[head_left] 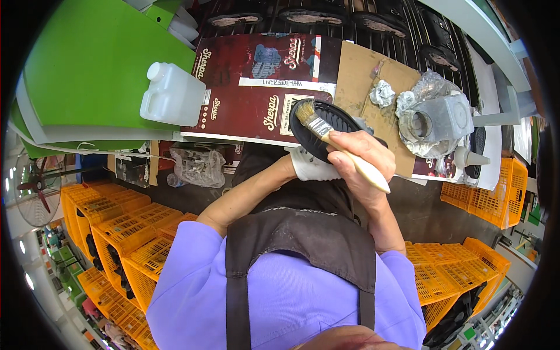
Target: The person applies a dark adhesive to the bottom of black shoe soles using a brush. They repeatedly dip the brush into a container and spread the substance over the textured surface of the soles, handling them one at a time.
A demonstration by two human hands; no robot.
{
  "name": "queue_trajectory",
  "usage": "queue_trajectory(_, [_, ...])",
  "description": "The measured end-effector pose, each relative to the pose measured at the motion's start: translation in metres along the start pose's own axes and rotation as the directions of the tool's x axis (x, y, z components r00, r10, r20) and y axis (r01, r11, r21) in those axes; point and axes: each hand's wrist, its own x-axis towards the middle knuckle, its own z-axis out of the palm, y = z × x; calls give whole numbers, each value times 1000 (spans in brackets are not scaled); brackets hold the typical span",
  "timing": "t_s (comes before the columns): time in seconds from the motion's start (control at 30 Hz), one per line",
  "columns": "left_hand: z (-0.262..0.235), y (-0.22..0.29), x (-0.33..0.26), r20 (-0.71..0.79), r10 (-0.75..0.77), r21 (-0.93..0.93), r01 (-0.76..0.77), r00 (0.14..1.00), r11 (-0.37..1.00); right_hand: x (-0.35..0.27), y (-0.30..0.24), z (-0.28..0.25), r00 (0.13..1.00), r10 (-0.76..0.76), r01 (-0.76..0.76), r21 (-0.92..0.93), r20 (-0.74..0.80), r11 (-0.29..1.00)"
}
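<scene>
My right hand (363, 158) is closed round the cream handle of a flat paintbrush (318, 125). Its pale bristles rest on or just over the toe end of a black shoe sole (339, 120), ridged inside a raised rim. Underneath, my left hand (313, 165), in a white glove, holds the sole up at the near edge of the bench; its fingers are hidden by the sole. Just right of the sole, on brown cardboard (356, 73), stands a clear open-mouthed plastic container (446, 118) wrapped partly in crumpled plastic.
A white jug (173, 94) stands left on dark red cardboard (230, 119), beside a green panel (105, 70). Crumpled tissue (382, 93) and a nozzle bottle (468, 157) lie right. Shoes (312, 16) sit on rollers beyond. Orange crates (137, 239) flank me, with a fan (38, 185) at far left.
</scene>
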Motion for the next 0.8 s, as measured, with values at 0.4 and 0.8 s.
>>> queue_trajectory(0.4, [-35, 39, 9, 448, -215, 16, 233, 868, 972, 14, 17, -23, 980, 73, -78, 19, 187, 997])
queue_trajectory(0.8, [-48, 24, -4, 502, -263, -199, 406, 824, 892, 12, 49, -38, 936, 312, -334, 124, 165, 934])
